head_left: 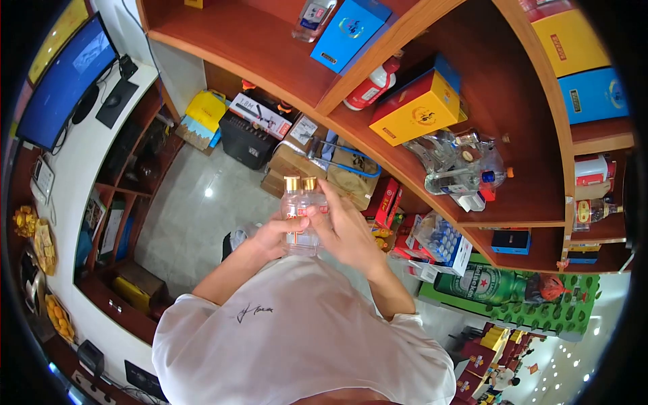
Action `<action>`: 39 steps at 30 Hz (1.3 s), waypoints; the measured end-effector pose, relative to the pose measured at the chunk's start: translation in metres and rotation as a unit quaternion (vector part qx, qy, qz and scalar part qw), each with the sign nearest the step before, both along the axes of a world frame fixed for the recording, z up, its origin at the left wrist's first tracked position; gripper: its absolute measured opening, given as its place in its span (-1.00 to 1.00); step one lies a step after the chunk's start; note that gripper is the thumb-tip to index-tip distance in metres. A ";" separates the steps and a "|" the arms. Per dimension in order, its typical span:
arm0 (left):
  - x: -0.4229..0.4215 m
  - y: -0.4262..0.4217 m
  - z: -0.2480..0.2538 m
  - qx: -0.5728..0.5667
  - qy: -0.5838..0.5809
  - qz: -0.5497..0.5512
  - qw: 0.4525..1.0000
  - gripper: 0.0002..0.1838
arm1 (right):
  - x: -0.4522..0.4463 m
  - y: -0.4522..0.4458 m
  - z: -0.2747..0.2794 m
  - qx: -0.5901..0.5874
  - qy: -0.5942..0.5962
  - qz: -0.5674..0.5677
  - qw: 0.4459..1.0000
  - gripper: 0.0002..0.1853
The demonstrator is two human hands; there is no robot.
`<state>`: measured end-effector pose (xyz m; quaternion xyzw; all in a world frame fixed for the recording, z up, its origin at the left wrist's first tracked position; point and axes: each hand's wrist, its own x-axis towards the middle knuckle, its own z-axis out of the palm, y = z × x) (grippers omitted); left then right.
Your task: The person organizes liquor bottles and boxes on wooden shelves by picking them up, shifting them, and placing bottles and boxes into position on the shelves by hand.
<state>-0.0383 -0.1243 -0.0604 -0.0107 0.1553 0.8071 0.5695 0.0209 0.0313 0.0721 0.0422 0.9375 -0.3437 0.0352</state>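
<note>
Two clear glass bottles with gold caps and red lettering are held upright side by side in front of the white shirt. Around the lower part of the left bottle (291, 209) is my left hand (272, 236), closed on it. My right hand (341, 233) is wrapped over the right bottle (313, 200), its thumb reaching across toward the left one. The bottles appear to touch, and their bases are partly hidden by my hands.
Wooden shelves (432, 223) on the right carry boxes and several clear bottles (459, 158). Cartons (287, 165) and a black crate (246, 140) stand on the floor ahead. A white counter (64, 196) with a monitor (67, 81) runs along the left.
</note>
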 end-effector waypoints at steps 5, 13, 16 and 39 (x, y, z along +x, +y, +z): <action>0.004 0.011 -0.017 -0.027 -0.050 -0.007 0.998 -0.24 | -0.008 0.010 0.006 0.046 -0.067 0.007 0.997 -0.31; -0.011 0.017 0.002 0.130 -0.030 -0.046 0.990 -0.10 | -0.048 0.064 0.150 0.130 0.297 -0.004 0.946 -0.54; -0.013 0.017 -0.001 0.151 -0.016 -0.050 0.987 -0.09 | -0.076 0.077 0.235 0.177 0.475 -0.089 0.858 -0.64; 0.002 -0.041 -0.003 0.128 0.015 0.097 0.987 -0.08 | -0.318 0.083 0.349 0.267 0.576 -0.290 0.716 -0.45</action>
